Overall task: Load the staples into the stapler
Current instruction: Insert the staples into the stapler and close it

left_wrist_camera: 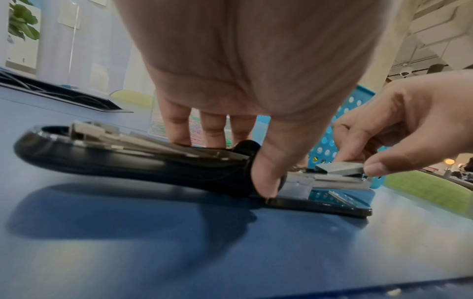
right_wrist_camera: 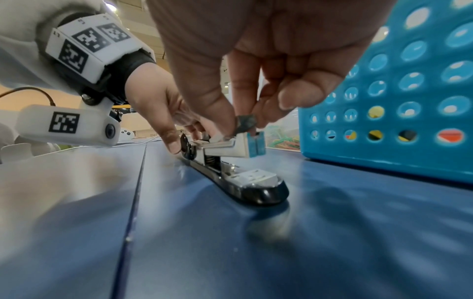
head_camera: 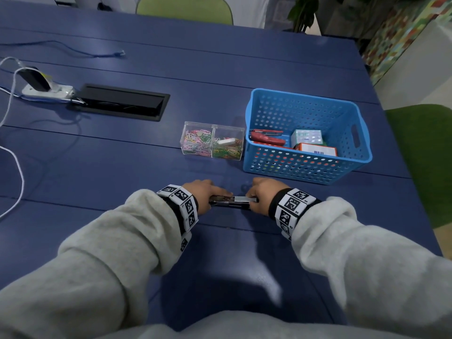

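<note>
A black stapler (head_camera: 228, 203) lies opened out flat on the blue table (head_camera: 122, 216) close in front of me. Its cover (left_wrist_camera: 115, 157) is folded back to the left, and its metal magazine (right_wrist_camera: 227, 148) stands raised over the base (right_wrist_camera: 258, 188). My left hand (head_camera: 203, 192) grips the stapler at the hinge, thumb (left_wrist_camera: 266, 178) on the near side and fingers (left_wrist_camera: 176, 129) on the far side. My right hand (head_camera: 264, 192) pinches a grey strip of staples (left_wrist_camera: 337, 168) between thumb and forefinger, right over the magazine's front end. In the right wrist view the strip (right_wrist_camera: 245, 122) shows end-on.
A blue perforated basket (head_camera: 308, 165) stands just behind to the right, holding a red stapler (head_camera: 266, 139) and small boxes (head_camera: 307, 137). A clear two-part box of coloured paper clips (head_camera: 211, 140) sits to its left. A black cable hatch (head_camera: 122, 102), power strip (head_camera: 46, 90) and cables lie far left.
</note>
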Tool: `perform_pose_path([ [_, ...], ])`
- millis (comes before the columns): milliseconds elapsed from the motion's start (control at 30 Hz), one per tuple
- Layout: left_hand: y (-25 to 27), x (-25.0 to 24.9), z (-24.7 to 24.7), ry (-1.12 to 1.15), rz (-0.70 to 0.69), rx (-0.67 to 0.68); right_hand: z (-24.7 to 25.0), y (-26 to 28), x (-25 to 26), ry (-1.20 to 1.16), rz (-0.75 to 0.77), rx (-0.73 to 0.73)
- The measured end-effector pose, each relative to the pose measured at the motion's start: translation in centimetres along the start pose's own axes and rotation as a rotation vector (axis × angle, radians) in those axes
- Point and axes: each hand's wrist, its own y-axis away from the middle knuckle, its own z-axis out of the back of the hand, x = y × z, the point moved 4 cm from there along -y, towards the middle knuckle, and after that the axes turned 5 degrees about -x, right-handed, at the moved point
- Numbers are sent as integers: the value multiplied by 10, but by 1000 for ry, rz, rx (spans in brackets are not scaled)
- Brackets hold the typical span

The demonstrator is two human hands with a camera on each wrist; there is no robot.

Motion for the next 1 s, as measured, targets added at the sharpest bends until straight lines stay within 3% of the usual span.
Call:
perform_pose_path([
  [433,-5,5,-4,27,-9,-32,-5,-12,-3,17,-64,101],
  [600,1,27,-2,111,91,-106,-13,-4,-15,-55,-125,79],
  [800,19,65,3,26,288,-193,-18,4,-35,-311,-255,-68],
  [900,24,68,7,101,277,-152,-18,6,-40,-446,-304,-126],
  [1000,28,57,21,134,241,-210,-18,8,-41,-550,-345,-144],
])
